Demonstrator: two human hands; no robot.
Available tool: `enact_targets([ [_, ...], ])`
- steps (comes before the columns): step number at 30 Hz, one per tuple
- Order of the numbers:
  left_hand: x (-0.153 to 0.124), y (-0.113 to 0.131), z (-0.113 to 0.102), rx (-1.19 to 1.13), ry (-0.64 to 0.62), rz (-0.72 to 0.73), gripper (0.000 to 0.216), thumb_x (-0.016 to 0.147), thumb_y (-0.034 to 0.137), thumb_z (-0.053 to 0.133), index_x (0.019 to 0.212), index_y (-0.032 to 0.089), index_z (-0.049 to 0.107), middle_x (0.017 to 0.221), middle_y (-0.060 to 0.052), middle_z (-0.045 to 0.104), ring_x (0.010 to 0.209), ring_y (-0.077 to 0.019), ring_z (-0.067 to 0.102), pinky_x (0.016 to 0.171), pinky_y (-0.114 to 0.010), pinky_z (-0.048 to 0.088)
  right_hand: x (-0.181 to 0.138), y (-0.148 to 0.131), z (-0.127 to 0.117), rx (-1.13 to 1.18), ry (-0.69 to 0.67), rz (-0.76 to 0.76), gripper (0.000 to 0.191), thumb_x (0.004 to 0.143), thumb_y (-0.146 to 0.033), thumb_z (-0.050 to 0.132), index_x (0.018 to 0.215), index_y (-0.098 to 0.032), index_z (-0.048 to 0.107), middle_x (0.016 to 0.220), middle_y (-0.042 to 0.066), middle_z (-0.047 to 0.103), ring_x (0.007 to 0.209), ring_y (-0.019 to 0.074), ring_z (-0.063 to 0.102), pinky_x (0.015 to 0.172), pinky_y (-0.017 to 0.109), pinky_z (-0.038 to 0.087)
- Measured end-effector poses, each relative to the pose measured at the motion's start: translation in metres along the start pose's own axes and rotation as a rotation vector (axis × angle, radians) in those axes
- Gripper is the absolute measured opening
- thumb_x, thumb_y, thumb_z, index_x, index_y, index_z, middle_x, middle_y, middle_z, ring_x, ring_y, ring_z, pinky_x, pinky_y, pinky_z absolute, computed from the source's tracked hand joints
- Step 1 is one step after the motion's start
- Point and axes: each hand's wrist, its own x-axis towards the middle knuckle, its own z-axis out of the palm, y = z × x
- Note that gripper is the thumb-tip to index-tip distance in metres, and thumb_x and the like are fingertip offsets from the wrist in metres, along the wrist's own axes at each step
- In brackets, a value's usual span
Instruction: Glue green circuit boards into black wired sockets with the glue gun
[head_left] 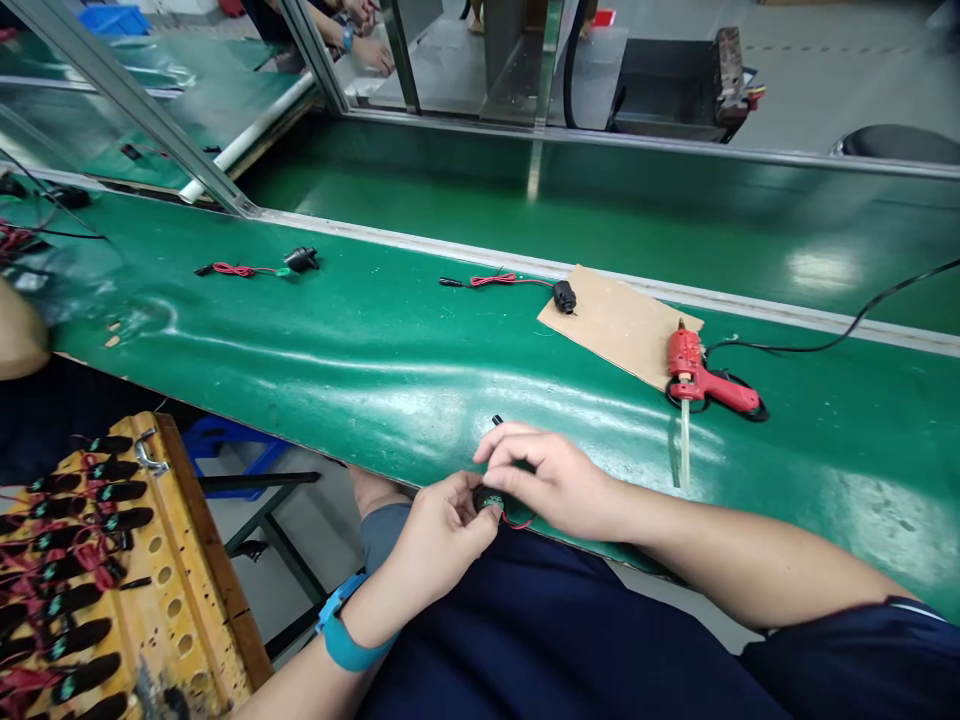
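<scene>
My left hand (pixel 454 525) pinches a small black part with a green circuit board (pixel 492 500) at the bench's near edge. From it a thin red wire (pixel 519 524) loops toward my right hand (pixel 551 485). The right fingers are curled, thumb close against the part; what lies between them is hidden. Beyond those fingertips a short black plug (pixel 497 420) pokes out. Farther back, a black part with twisted red wire (pixel 564 297) rests partly on a cardboard sheet (pixel 615 325). A similar wired part (pixel 301 260) lies to the left.
A red glue gun (pixel 697 372) with its stick lies on the right, its black cord (pixel 847 325) trailing off. At lower left a yellow wooden tray (pixel 176 560) carries several wired black parts. Metal framing (pixel 480 125) runs behind the green bench (pixel 360 350). Another person's hands (pixel 371 55) are beyond.
</scene>
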Motion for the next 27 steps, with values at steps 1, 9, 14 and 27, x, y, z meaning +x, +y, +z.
enact_targets([
  [1,0.000,-0.002,-0.001,-0.051,-0.004,-0.034,0.024,0.085,0.032,0.066,0.101,0.015,0.066,0.064,0.003,0.060,0.049,-0.0111,0.051,0.048,-0.023,0.041,0.000,-0.002,-0.008,0.042,0.055,-0.007,0.018,0.098,-0.022,0.061,0.081,-0.018,0.065,0.102,0.005,0.068,0.095,0.0168,0.064,0.091,0.036,0.051],
  [9,-0.009,0.000,-0.015,-0.237,0.111,-0.094,0.034,0.081,0.036,0.070,0.105,0.013,0.065,0.064,0.001,0.064,0.056,-0.0140,0.059,0.050,-0.025,0.048,0.014,0.008,-0.065,0.328,0.661,-0.018,0.029,0.100,-0.043,0.058,0.080,-0.024,0.051,0.071,-0.003,0.052,0.062,0.0130,0.051,0.059,0.027,0.044],
  [14,-0.015,0.002,-0.021,-0.276,0.190,-0.044,0.034,0.082,0.036,0.070,0.107,0.013,0.064,0.069,0.000,0.067,0.054,-0.0123,0.058,0.052,-0.025,0.046,0.008,0.024,-0.041,-0.056,0.580,-0.034,0.026,0.103,-0.038,0.055,0.082,-0.022,0.057,0.076,0.001,0.061,0.068,0.0151,0.057,0.065,0.032,0.048],
  [27,-0.022,-0.031,-0.036,-0.614,0.462,0.043,0.037,0.085,0.038,0.071,0.111,0.015,0.058,0.077,-0.004,0.074,0.062,-0.0146,0.065,0.060,-0.027,0.048,0.004,0.004,0.015,-0.490,0.102,-0.398,0.019,0.097,-0.016,0.062,0.115,-0.020,0.065,0.103,0.008,0.069,0.093,0.0208,0.065,0.083,0.037,0.053],
])
